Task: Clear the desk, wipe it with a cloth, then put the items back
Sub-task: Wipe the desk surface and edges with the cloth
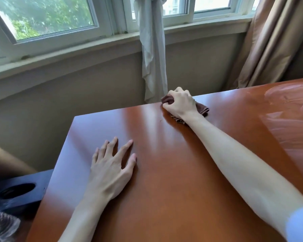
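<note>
The right hand (179, 102) is fisted around a bunched brown cloth (202, 109) at the far edge of the wooden desk (173, 172). The left hand (112, 165) lies flat on the desk with fingers spread, holding nothing.

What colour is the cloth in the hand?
The cloth is dark brown, bunched under the right hand; the head view shows it.

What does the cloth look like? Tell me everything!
The cloth is dark brown and looks soft, like a small towel. It is bunched up, not spread flat. The right hand grips it in a fist, fingers curled into its folds, and presses it onto the shiny wooden desk near the far edge. Only bits poking out around the hand show.
</note>
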{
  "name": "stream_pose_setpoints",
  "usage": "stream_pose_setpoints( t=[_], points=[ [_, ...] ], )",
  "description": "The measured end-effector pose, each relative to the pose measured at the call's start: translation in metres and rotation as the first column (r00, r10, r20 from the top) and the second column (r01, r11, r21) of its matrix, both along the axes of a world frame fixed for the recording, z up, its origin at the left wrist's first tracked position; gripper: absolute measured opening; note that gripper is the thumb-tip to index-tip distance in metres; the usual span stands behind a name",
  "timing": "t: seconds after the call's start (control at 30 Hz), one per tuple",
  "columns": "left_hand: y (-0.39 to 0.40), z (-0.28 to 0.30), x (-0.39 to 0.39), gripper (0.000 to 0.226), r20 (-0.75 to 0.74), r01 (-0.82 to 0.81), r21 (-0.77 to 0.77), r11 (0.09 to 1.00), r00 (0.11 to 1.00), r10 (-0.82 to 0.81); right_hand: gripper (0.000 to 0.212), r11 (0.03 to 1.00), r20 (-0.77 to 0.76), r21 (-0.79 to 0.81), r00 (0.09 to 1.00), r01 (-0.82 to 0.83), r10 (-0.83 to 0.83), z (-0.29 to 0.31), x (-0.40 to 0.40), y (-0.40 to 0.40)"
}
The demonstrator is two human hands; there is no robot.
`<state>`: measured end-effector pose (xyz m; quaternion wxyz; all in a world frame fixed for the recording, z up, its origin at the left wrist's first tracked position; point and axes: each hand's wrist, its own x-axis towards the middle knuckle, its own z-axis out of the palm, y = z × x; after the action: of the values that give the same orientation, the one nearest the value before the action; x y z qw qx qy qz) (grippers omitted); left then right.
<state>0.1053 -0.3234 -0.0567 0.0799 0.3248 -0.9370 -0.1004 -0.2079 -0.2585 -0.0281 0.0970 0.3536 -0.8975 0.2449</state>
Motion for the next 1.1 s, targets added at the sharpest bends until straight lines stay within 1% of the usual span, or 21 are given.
stream_pose_setpoints(
  t=[0.1, 0.17, 0.23, 0.33, 0.43, 0.47, 0.5, 0.53, 0.57, 0.6, 0.63, 0.67, 0.7, 0.73, 0.77, 0.83, 0.9, 0.93, 1.0, 1.07, 1.1],
  points=[
    [0.0, 0.0, 0.0, 0.067, 0.003, -0.006, 0.005, 1.0, 1.0, 0.006, 0.028, 0.969, 0.002, 0.019, 0.969, -0.248, 0.248, -0.002, 0.078, 0.012],
    [-0.002, 0.002, -0.002, 0.065, 0.033, 0.017, -0.004, 1.0, 0.999, -0.016, 0.034, 0.93, 0.021, 0.026, 0.93, -0.366, 0.366, -0.006, 0.13, 0.033],
    [0.004, 0.012, 0.002, 0.064, 0.065, 0.036, -0.004, 0.999, 0.997, -0.036, 0.041, 0.904, 0.022, 0.024, 0.904, -0.426, 0.426, -0.006, 0.184, 0.063],
    [0.026, 0.032, 0.011, 0.051, 0.054, 0.03, 0.012, 0.999, 0.998, -0.031, 0.041, 0.869, 0.001, -0.057, 0.871, -0.491, 0.492, -0.006, 0.255, 0.132],
    [0.063, 0.048, 0.036, 0.045, -0.017, 0.054, 0.067, 0.996, 0.998, -0.053, 0.033, 0.712, 0.087, -0.062, 0.707, -0.699, 0.702, -0.002, 0.307, 0.209],
    [0.08, 0.05, 0.051, 0.043, -0.017, 0.079, 0.069, 0.995, 0.997, -0.078, 0.031, 0.685, 0.115, -0.045, 0.678, -0.727, 0.726, 0.0, 0.307, 0.225],
    [0.095, 0.049, 0.068, 0.042, -0.009, 0.094, 0.073, 0.993, 0.996, -0.094, 0.031, 0.701, 0.115, -0.034, 0.694, -0.713, 0.711, 0.003, 0.295, 0.229],
    [0.109, 0.045, 0.087, 0.041, -0.003, 0.11, 0.07, 0.992, 0.994, -0.11, 0.032, 0.75, 0.108, -0.033, 0.744, -0.66, 0.659, 0.005, 0.278, 0.226],
    [0.121, 0.041, 0.106, 0.041, -0.009, 0.108, 0.071, 0.992, 0.994, -0.108, 0.033, 0.836, 0.1, -0.038, 0.83, -0.548, 0.549, 0.009, 0.26, 0.215],
    [0.131, 0.036, 0.125, 0.041, -0.021, 0.092, 0.062, 0.994, 0.996, -0.091, 0.033, 0.926, 0.092, -0.044, 0.922, -0.374, 0.377, 0.011, 0.241, 0.203],
    [0.139, 0.03, 0.142, 0.041, -0.043, 0.051, 0.049, 0.997, 0.998, -0.049, 0.034, 0.981, 0.099, -0.047, 0.976, -0.189, 0.193, 0.011, 0.229, 0.19],
    [0.146, 0.024, 0.159, 0.041, -0.069, -0.006, 0.028, 1.0, 0.998, 0.008, 0.035, 0.996, 0.099, -0.047, 0.992, -0.074, 0.078, 0.01, 0.227, 0.176],
    [0.152, 0.02, 0.173, 0.043, -0.091, -0.061, 0.005, 0.998, 0.994, 0.061, 0.035, 0.998, 0.087, -0.037, 0.995, -0.05, 0.053, 0.009, 0.241, 0.164],
    [0.158, 0.017, 0.187, 0.047, -0.108, -0.096, -0.019, 0.995, 0.99, 0.093, 0.034, 0.995, 0.071, -0.013, 0.993, -0.098, 0.098, 0.009, 0.266, 0.154],
    [0.163, 0.016, 0.2, 0.053, -0.124, -0.12, -0.04, 0.992, 0.986, 0.114, 0.033, 0.976, 0.055, 0.006, 0.974, -0.219, 0.218, 0.008, 0.3, 0.148],
    [0.169, 0.011, 0.225, 0.054, -0.167, -0.152, -0.062, 0.986, 0.976, 0.14, 0.031, 0.871, 0.066, 0.023, 0.87, -0.49, 0.488, 0.004, 0.369, 0.159],
    [0.17, 0.007, 0.246, 0.04, -0.219, -0.189, -0.029, 0.982, 0.959, 0.178, 0.033, 0.773, 0.071, -0.024, 0.77, -0.634, 0.634, 0.0, 0.4, 0.194],
    [0.171, 0.004, 0.255, 0.037, -0.245, -0.193, -0.027, 0.981, 0.952, 0.181, 0.036, 0.772, 0.065, -0.035, 0.769, -0.635, 0.636, -0.001, 0.395, 0.212],
    [0.173, -0.002, 0.264, 0.042, -0.263, -0.208, -0.069, 0.976, 0.947, 0.183, 0.042, 0.85, 0.079, -0.006, 0.847, -0.527, 0.526, 0.0, 0.358, 0.24],
    [0.174, -0.007, 0.263, 0.046, -0.285, -0.234, -0.107, 0.966, 0.938, 0.196, 0.039, 0.968, 0.052, 0.003, 0.966, -0.253, 0.252, 0.002, 0.303, 0.256],
    [0.176, -0.008, 0.261, 0.047, -0.288, -0.246, -0.107, 0.963, 0.935, 0.207, 0.036, 0.995, 0.052, -0.016, 0.994, -0.096, 0.097, 0.004, 0.282, 0.259]
  ],
)
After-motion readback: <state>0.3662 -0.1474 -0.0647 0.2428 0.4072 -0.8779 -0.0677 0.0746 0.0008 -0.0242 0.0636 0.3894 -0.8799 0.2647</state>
